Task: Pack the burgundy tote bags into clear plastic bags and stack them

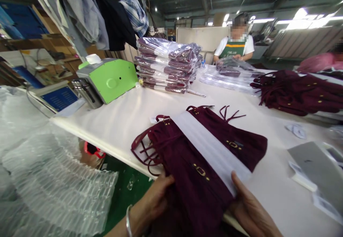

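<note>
Two maroon fabric pieces with gold buckles and thin straps are at the near side of the white table. A white strip [207, 146] runs between them. My left hand [158, 197] grips the left edge of the nearer maroon piece [184, 162], its thumb on top. My right hand [246, 206] is at that piece's lower right end, thumb over the white strip and fingers underneath. The farther maroon piece [227, 131] lies to the right of the strip, touched by neither hand.
Plastic-wrapped maroon bundles [166, 65] are stacked beyond, beside a green machine [115, 80] and a steel flask [87, 93]. A maroon pile [302, 92] lies right, near a grey board [318, 169]. Opposite, a person [235, 46] handles plastic. Air-cushion wrap [59, 180] hangs left.
</note>
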Available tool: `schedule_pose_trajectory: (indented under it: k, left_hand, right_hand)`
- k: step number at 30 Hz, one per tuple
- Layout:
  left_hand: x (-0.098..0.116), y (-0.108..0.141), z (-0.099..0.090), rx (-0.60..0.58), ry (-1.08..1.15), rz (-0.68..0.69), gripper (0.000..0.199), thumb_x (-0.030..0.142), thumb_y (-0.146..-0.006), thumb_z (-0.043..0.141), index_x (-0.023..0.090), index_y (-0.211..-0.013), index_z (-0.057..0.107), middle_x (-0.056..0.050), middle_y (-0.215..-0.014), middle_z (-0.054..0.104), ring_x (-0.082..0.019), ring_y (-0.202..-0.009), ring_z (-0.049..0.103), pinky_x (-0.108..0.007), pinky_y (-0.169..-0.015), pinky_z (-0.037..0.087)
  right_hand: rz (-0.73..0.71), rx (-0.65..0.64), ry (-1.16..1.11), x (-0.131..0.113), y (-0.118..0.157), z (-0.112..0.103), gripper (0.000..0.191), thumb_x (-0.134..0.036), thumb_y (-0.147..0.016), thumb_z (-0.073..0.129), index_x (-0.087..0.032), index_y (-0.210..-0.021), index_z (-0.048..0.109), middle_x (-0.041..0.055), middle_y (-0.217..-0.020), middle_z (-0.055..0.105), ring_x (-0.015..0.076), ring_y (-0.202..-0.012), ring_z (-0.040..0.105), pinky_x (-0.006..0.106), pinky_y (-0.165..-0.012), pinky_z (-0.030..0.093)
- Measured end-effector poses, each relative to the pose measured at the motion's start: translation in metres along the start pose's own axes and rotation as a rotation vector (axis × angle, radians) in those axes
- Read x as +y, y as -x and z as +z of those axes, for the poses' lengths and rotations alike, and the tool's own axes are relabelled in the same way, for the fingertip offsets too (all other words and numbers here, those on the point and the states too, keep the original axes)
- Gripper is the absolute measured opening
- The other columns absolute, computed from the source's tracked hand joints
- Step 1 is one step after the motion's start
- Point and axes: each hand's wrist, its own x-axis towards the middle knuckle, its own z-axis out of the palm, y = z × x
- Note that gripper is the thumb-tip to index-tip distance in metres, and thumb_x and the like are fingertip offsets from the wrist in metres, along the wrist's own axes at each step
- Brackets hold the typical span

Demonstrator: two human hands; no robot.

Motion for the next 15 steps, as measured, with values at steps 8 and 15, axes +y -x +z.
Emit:
schedule_pose_trajectory:
  k: [8, 15]
  left_hand:
    - [0.036, 0.02, 0.0, -0.768, -0.981, -0.12, 0.069, 0.063, -0.079, 0.073, 0.024, -0.136, 0.066, -0.008, -0.122, 0.074, -0.031, -0.113, 0.069, -0.036, -0.097, 0.053]
    - [0.161, 0.031, -0.039, -0.236, -0.75, 0.425, 0.042, 0.047, -0.086, 0.073, 0.019, -0.117, 0.075, -0.011, -0.091, 0.077, -0.024, -0.081, 0.071, -0.032, -0.077, 0.054]
  right_hand:
    - [-0.138, 0.221, 0.377, -0.119, -0.009, -0.002, 0.07, -0.049, -0.057, 0.085, -0.026, -0.12, 0.066, 0.015, -0.109, 0.077, 0.0457, -0.098, 0.073, 0.055, -0.079, 0.066]
    - [-0.493, -0.015, 0.735, -0.227, 0.04, 0.109, 0.068, -0.036, -0.052, 0.09, -0.02, -0.116, 0.072, 0.0162, -0.109, 0.077, 0.0457, -0.098, 0.073, 0.057, -0.086, 0.063]
